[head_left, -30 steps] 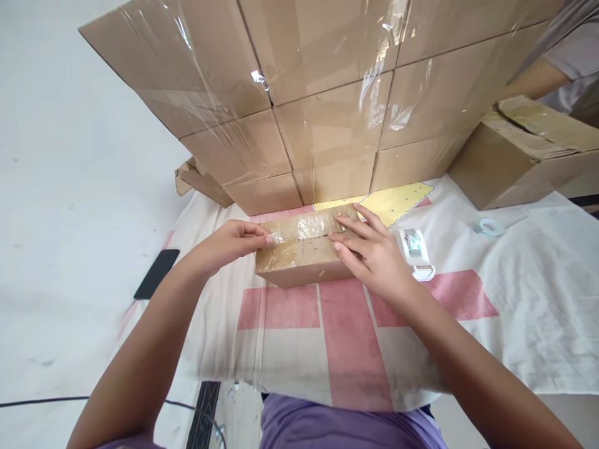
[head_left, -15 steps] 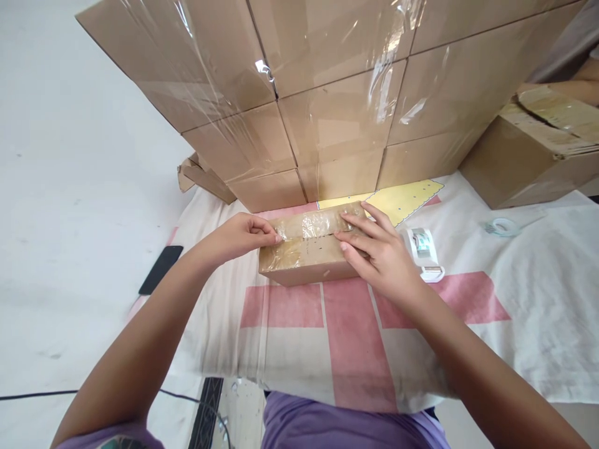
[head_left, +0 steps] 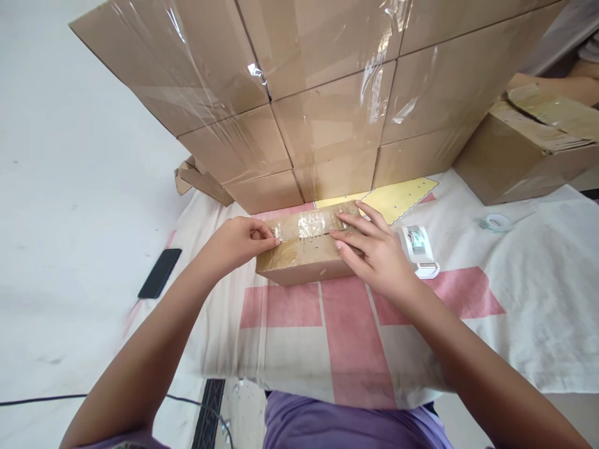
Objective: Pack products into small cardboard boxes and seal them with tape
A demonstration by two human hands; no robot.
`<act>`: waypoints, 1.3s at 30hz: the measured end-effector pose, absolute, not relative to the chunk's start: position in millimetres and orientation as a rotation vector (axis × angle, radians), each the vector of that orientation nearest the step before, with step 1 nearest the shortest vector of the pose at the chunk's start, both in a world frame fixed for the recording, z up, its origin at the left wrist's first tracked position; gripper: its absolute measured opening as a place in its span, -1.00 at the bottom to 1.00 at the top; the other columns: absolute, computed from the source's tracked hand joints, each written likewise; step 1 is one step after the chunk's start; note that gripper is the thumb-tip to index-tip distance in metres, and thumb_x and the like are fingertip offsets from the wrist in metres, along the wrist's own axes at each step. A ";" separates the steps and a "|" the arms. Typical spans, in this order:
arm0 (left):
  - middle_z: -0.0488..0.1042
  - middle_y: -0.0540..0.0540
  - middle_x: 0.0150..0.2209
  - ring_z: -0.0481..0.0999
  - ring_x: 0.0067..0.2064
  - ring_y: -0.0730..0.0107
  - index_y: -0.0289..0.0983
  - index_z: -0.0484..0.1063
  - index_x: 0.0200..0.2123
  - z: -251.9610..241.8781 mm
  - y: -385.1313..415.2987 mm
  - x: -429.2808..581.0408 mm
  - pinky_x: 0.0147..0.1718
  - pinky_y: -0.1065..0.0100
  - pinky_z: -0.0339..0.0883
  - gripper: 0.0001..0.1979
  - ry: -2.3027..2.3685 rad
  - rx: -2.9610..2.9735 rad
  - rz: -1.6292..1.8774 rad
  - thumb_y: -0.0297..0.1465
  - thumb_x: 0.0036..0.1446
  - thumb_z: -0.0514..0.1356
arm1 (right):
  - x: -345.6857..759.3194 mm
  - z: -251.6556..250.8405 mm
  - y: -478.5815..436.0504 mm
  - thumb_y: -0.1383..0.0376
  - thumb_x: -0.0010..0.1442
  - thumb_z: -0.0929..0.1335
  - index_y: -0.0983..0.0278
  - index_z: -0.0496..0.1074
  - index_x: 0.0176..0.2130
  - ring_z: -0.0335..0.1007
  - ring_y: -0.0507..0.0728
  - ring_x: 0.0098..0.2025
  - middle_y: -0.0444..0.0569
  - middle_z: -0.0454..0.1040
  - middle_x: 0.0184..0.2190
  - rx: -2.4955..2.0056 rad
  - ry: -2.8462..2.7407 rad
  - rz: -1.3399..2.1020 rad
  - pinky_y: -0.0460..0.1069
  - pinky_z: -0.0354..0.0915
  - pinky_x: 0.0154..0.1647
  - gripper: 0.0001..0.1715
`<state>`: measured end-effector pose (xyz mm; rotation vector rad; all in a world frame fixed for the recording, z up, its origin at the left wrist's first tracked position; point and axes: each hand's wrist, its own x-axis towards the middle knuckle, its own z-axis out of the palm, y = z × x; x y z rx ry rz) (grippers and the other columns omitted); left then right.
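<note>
A small brown cardboard box (head_left: pixel 306 271) lies lengthwise before me on the cloth-covered table. Shiny clear tape (head_left: pixel 312 223) runs along its top seam. My left hand (head_left: pixel 243 242) is closed at the left end of the box, thumb and forefinger pinched at the tape's edge. Across the right part of the top rests my right hand (head_left: pixel 372 249), fingers spread and flat over the tape. A white tape dispenser (head_left: pixel 418 249) with a roll in it stands just right of that hand.
A stack of brown cartons (head_left: pixel 327 118) wrapped in clear film rises behind the box. On the right are a larger carton (head_left: pixel 505 153), another person's arm (head_left: pixel 561 87) and a loose tape roll (head_left: pixel 496 222). A black phone (head_left: pixel 160 273) lies at left, near a cardboard piece (head_left: pixel 203 181).
Both hands keep nearly the same places on the box. The whole view has shifted slightly, with the scene sliding a little to the left.
</note>
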<state>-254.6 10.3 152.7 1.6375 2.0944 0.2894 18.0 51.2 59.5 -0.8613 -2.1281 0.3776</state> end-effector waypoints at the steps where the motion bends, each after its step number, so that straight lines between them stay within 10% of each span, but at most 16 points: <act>1: 0.44 0.02 -0.52 0.37 -0.46 0.35 -0.17 0.57 -0.47 152.7 10.2 -254.6 -0.51 0.32 0.11 -0.68 2.100 1.644 0.285 -0.04 0.01 0.34 | 18.0 59.3 51.2 0.21 0.43 0.30 0.20 0.66 0.01 0.07 0.39 0.46 -0.01 0.52 0.20 -0.860 -2.128 0.372 0.36 0.26 0.39 -0.64; 19: 0.55 -0.02 -0.26 0.56 -0.26 0.16 -0.15 0.44 -0.08 133.5 17.4 -281.0 -0.33 0.28 0.32 -0.48 2.238 1.536 0.325 0.02 -0.02 0.36 | 20.6 57.6 48.6 0.16 0.41 0.31 0.16 0.58 0.11 -0.10 0.38 0.53 -0.01 0.33 0.36 -0.842 -2.126 0.524 0.37 0.16 0.44 -0.62; 24: 0.60 -0.11 0.01 0.57 0.04 0.02 -0.12 0.50 0.08 120.1 13.5 -281.7 -0.08 0.23 0.46 -0.45 1.929 1.406 0.546 0.02 0.09 0.28 | 30.3 62.0 49.9 0.06 0.27 0.44 -0.06 -0.15 0.52 -0.39 0.37 0.59 -0.09 -0.38 0.57 -0.845 -2.070 0.930 0.39 -0.01 0.49 0.07; 28: 0.54 -0.08 0.18 0.49 0.20 -0.01 -0.10 0.46 0.18 110.1 11.8 -291.4 0.07 0.20 0.45 -0.36 1.822 1.305 0.594 0.06 0.10 0.28 | 36.8 61.9 57.8 0.01 0.13 0.52 0.01 -0.45 0.53 -0.50 0.40 0.58 0.07 -0.31 0.56 -0.825 -2.101 1.113 0.41 -0.12 0.49 0.42; 34: 0.61 -0.04 0.09 0.53 0.14 -0.08 -0.10 0.49 0.13 94.8 17.3 -307.3 0.07 0.15 0.45 -0.26 1.829 1.287 0.555 0.14 -0.07 0.35 | 39.5 59.8 50.1 0.05 -0.02 0.59 0.03 0.03 0.46 0.15 0.26 0.33 0.09 0.07 0.23 -0.631 -2.151 0.982 0.19 0.24 0.34 0.24; 39: 0.69 -0.04 -0.12 0.62 -0.07 -0.04 -0.05 0.59 -0.08 81.2 16.5 -311.7 -0.04 0.08 0.51 -0.30 1.833 1.169 0.691 0.32 -0.01 0.09 | 76.8 83.0 12.1 -0.14 -0.01 0.52 0.07 0.30 0.27 0.18 0.34 0.27 0.08 0.17 0.16 -0.573 -1.989 0.813 0.29 0.25 0.30 -0.04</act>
